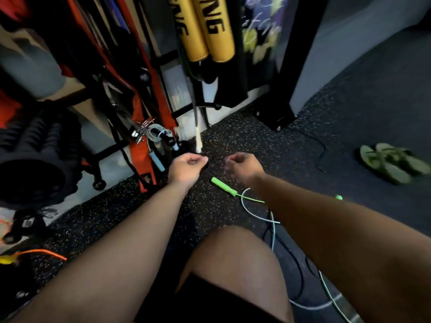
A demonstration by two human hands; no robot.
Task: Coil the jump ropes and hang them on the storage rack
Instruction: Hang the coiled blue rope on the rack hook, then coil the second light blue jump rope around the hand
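The left hand (187,167) and right hand (243,165) hover side by side, fingers curled tight, any pinched cord too dim to tell, over open speckled floor (116,217) where the green jump rope handle (224,186) lies near the storage rack (163,85), beside yellow pads (210,31) lettered "NG".

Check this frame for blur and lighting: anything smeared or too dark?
Head view: dim overall; the yellow pads and painted panel up top smear with motion blur; the green handle reads sharp; wide-angle distortion curves the frame edges.
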